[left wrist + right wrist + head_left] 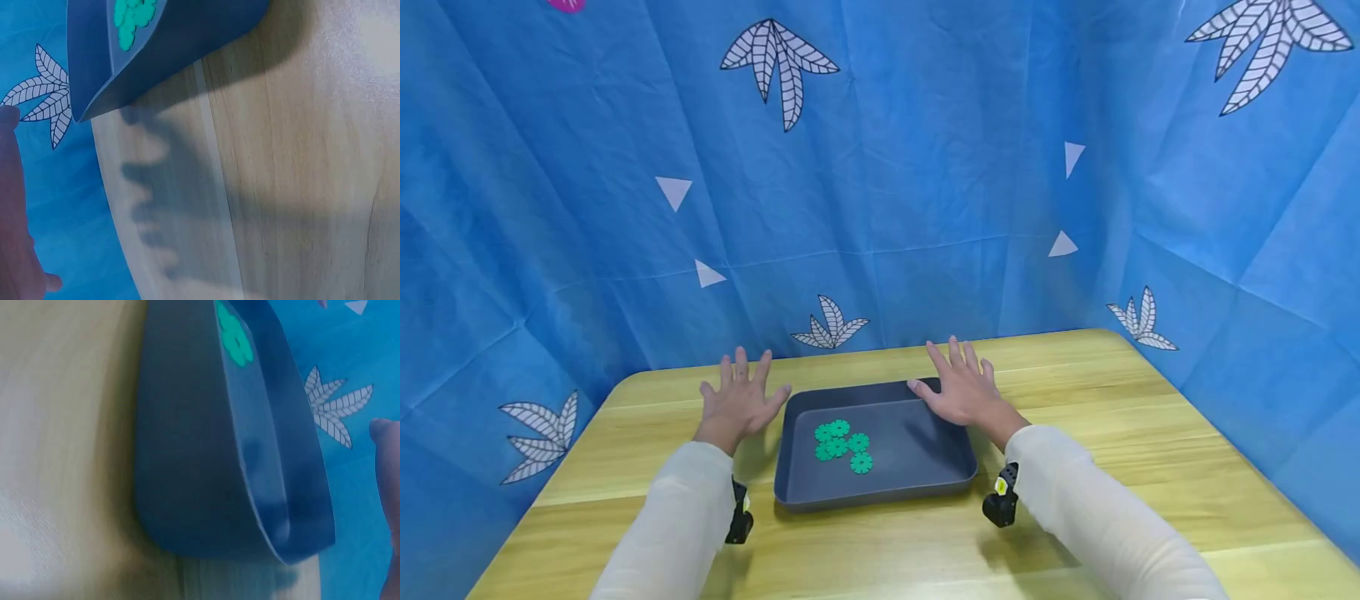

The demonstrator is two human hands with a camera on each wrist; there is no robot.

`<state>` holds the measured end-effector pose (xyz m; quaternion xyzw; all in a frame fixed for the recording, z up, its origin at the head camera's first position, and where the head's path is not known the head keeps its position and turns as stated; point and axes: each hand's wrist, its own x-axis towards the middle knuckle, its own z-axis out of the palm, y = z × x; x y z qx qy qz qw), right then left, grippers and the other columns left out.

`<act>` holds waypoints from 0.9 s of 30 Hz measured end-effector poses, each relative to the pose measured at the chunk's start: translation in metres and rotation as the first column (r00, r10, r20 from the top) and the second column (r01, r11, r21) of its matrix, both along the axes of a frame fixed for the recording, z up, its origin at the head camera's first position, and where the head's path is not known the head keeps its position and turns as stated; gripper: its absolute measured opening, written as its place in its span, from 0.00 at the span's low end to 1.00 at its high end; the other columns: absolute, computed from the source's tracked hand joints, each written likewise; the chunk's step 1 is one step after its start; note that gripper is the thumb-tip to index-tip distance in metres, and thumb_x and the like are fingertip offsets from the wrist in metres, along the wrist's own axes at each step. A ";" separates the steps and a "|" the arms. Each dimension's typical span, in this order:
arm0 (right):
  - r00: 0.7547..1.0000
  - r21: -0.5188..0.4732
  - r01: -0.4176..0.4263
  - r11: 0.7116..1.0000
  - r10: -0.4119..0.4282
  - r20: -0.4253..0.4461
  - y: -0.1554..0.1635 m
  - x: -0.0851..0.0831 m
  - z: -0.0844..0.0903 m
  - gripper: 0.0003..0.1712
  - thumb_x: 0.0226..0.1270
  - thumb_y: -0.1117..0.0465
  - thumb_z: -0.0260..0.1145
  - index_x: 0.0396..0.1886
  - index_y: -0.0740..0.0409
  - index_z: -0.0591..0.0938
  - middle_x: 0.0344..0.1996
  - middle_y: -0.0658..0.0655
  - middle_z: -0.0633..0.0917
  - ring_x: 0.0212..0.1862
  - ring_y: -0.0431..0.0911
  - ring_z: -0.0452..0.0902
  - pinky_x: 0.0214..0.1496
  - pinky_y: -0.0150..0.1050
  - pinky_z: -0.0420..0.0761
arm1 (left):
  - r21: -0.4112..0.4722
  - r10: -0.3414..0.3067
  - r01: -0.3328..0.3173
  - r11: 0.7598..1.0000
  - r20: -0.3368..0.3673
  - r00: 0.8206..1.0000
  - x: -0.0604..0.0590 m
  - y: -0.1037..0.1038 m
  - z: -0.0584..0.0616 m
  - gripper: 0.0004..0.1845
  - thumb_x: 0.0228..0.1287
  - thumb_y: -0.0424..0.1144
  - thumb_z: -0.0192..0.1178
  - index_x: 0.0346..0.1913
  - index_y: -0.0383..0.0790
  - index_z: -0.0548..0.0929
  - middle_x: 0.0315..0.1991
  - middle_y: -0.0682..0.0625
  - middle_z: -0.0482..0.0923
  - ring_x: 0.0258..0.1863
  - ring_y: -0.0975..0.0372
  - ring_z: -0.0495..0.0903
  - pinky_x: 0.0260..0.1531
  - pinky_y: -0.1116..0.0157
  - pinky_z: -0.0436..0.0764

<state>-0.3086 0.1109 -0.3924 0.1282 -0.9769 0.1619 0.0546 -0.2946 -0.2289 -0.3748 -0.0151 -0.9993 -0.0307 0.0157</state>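
Observation:
Several green notched discs (837, 447) lie in the left part of a dark grey rectangular tray (917, 483); some overlap. My left hand (737, 404) is spread above the table just left of the tray, holding nothing. Over the tray's far right corner hovers my right hand (964, 390), its fingers spread and nothing in its grasp. Shadows of fingers fall on the table in the left wrist view, beside the tray wall (181, 56). The right wrist view shows the tray's outer side (184, 444), with part of the right hand (389, 481) at the edge.
The wooden table (880, 550) has rounded far corners and reaches a blue curtain (910, 167) printed with leaves and triangles. A small black wrist camera (739, 515) sits on the left sleeve, another camera (1002, 498) on the right.

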 end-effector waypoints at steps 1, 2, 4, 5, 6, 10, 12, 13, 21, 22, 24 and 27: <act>1.000 -0.003 -0.005 1.000 0.005 -0.010 -0.001 0.001 0.000 0.45 0.61 0.28 0.40 0.73 0.45 0.50 0.72 0.64 0.46 0.72 0.62 0.37 0.66 0.67 0.46 | -0.003 -0.001 0.001 1.000 0.001 1.000 0.000 0.000 -0.001 0.45 0.60 0.73 0.24 0.73 0.48 0.40 0.72 0.33 0.29 0.69 0.36 0.32 0.57 0.28 0.42; 1.000 -0.009 -0.010 1.000 0.010 -0.019 -0.002 0.002 0.000 0.45 0.62 0.28 0.41 0.73 0.45 0.51 0.72 0.64 0.47 0.72 0.62 0.38 0.66 0.67 0.47 | -0.001 -0.003 0.003 1.000 -0.002 1.000 0.000 0.001 -0.001 0.46 0.59 0.73 0.23 0.73 0.48 0.40 0.72 0.34 0.30 0.69 0.37 0.32 0.57 0.28 0.43; 0.999 -0.019 -0.020 1.000 0.019 -0.037 -0.005 0.005 0.000 0.44 0.62 0.29 0.42 0.73 0.45 0.52 0.72 0.64 0.48 0.72 0.62 0.40 0.66 0.66 0.50 | 0.007 -0.005 0.005 1.000 -0.011 1.000 0.001 0.001 -0.002 0.46 0.58 0.74 0.22 0.73 0.48 0.40 0.72 0.34 0.30 0.69 0.37 0.33 0.57 0.28 0.44; 0.999 -0.026 -0.028 0.999 0.027 -0.045 -0.006 0.006 -0.001 0.43 0.63 0.30 0.43 0.73 0.46 0.52 0.72 0.64 0.48 0.72 0.62 0.41 0.66 0.66 0.50 | 0.020 -0.006 0.007 1.000 -0.016 1.000 0.001 0.002 -0.003 0.46 0.59 0.74 0.22 0.73 0.48 0.40 0.72 0.34 0.31 0.69 0.37 0.33 0.57 0.28 0.44; 0.998 -0.038 -0.036 0.999 0.034 -0.051 -0.007 0.008 -0.001 0.43 0.63 0.31 0.43 0.73 0.46 0.53 0.72 0.64 0.48 0.72 0.62 0.41 0.66 0.66 0.51 | 0.032 -0.006 0.006 0.999 -0.018 1.000 0.002 0.002 -0.004 0.46 0.58 0.74 0.22 0.73 0.49 0.39 0.72 0.34 0.31 0.69 0.37 0.33 0.57 0.28 0.44; 0.996 -0.084 -0.061 0.995 0.056 -0.062 -0.012 0.015 -0.001 0.42 0.64 0.32 0.45 0.72 0.48 0.54 0.72 0.64 0.49 0.72 0.61 0.43 0.66 0.65 0.52 | 0.116 -0.008 0.011 0.993 -0.026 1.000 0.006 0.003 -0.009 0.46 0.58 0.74 0.21 0.73 0.49 0.38 0.72 0.33 0.32 0.69 0.36 0.35 0.57 0.28 0.46; 0.995 -0.117 -0.077 0.990 0.069 -0.070 -0.014 0.018 -0.001 0.42 0.64 0.34 0.46 0.72 0.49 0.55 0.72 0.64 0.51 0.72 0.61 0.44 0.66 0.65 0.52 | 0.166 -0.007 0.011 0.986 -0.029 1.000 0.008 0.005 -0.012 0.46 0.59 0.74 0.22 0.73 0.49 0.37 0.72 0.33 0.32 0.69 0.35 0.37 0.57 0.28 0.47; 0.994 -0.127 -0.083 0.988 0.074 -0.078 -0.016 0.020 -0.002 0.41 0.64 0.35 0.47 0.72 0.49 0.56 0.71 0.64 0.52 0.71 0.60 0.45 0.66 0.65 0.53 | 0.189 -0.004 0.010 0.982 -0.032 0.999 0.010 0.006 -0.014 0.46 0.59 0.73 0.22 0.73 0.49 0.37 0.72 0.33 0.32 0.69 0.35 0.38 0.57 0.29 0.48; 0.964 -0.209 -0.200 0.957 0.154 -0.217 -0.020 0.027 -0.008 0.31 0.65 0.47 0.55 0.65 0.56 0.67 0.66 0.63 0.65 0.67 0.58 0.57 0.65 0.57 0.63 | 0.429 0.020 -0.005 0.903 -0.031 0.999 0.021 0.010 -0.029 0.40 0.67 0.65 0.28 0.73 0.46 0.37 0.72 0.33 0.32 0.69 0.35 0.38 0.64 0.35 0.47; 0.961 -0.215 -0.211 0.954 0.162 -0.224 -0.021 0.028 -0.009 0.30 0.65 0.49 0.56 0.64 0.57 0.68 0.65 0.62 0.66 0.67 0.57 0.59 0.65 0.56 0.65 | 0.460 0.023 -0.008 0.888 -0.026 0.999 0.022 0.011 -0.031 0.39 0.67 0.64 0.28 0.73 0.46 0.36 0.72 0.33 0.32 0.69 0.35 0.38 0.64 0.36 0.46; 0.957 -0.219 -0.224 0.950 0.171 -0.234 -0.022 0.029 -0.011 0.28 0.65 0.51 0.57 0.62 0.57 0.70 0.62 0.61 0.70 0.65 0.55 0.63 0.64 0.54 0.67 | 0.521 0.026 -0.014 0.854 -0.015 1.000 0.025 0.014 -0.034 0.39 0.68 0.63 0.30 0.73 0.46 0.36 0.72 0.34 0.33 0.70 0.38 0.38 0.65 0.37 0.46; 0.956 -0.216 -0.230 0.949 0.179 -0.231 -0.024 0.030 -0.013 0.25 0.64 0.53 0.59 0.59 0.58 0.73 0.57 0.58 0.74 0.61 0.53 0.69 0.61 0.50 0.71 | 0.598 0.027 -0.020 0.801 -0.004 1.000 0.028 0.018 -0.039 0.38 0.69 0.60 0.32 0.73 0.46 0.36 0.73 0.37 0.35 0.71 0.42 0.38 0.67 0.40 0.45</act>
